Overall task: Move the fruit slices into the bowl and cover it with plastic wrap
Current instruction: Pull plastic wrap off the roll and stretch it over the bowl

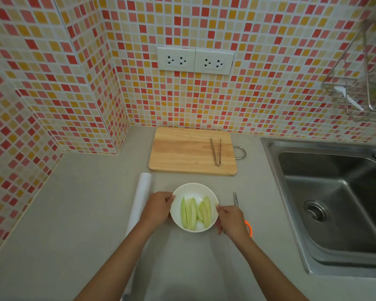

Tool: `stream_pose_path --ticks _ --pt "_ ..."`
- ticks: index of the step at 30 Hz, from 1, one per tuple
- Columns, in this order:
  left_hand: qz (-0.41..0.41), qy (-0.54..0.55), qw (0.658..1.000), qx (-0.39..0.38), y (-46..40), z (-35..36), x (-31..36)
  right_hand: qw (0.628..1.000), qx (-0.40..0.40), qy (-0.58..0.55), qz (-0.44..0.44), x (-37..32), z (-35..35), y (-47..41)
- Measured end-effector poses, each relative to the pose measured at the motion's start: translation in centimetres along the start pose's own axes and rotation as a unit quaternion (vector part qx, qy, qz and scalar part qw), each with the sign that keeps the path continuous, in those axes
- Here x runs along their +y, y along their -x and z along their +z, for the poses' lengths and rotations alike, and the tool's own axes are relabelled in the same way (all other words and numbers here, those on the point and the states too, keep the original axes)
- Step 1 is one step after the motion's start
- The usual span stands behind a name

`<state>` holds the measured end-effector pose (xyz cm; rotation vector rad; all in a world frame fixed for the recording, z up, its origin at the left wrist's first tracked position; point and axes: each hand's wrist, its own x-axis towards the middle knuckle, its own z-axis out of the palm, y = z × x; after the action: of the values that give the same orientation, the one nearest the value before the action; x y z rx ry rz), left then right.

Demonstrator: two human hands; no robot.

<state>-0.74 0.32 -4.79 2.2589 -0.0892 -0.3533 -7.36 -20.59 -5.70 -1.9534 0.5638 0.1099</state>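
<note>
Left hand (157,206) cups the left rim of the white bowl (193,190), fingers curled against it. Right hand (231,218) pinches at the right rim, thumb and finger together; whether film is under them, cannot tell. Probable reason: steadying the bowl for wrapping. Fruit slices (195,211), pale green, all lie inside the bowl. Plastic wrap roll (140,198) lies just left, within reach. Scissors (236,199) partly hidden behind right hand. Tongs (216,152) rest on the bare cutting board (182,151) behind; transfer looks finished.
</note>
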Motion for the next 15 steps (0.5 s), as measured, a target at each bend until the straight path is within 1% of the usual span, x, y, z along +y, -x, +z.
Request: stream_pose_path --ticks 6,11,15 --pt "-0.003 0.007 1.0 0.003 0.5 -0.1 0.1 1.0 0.006 -0.003 0.006 -0.5 0.2 0.7" --pt "-0.028 0.007 1.0 -0.001 0.5 -0.1 0.0 1.0 0.004 0.014 0.01 -0.8 0.1 0.9" --pt "-0.048 0.031 0.998 -0.006 0.7 -0.2 -0.1 0.999 -0.008 0.033 0.013 -1.2 -0.2 1.0"
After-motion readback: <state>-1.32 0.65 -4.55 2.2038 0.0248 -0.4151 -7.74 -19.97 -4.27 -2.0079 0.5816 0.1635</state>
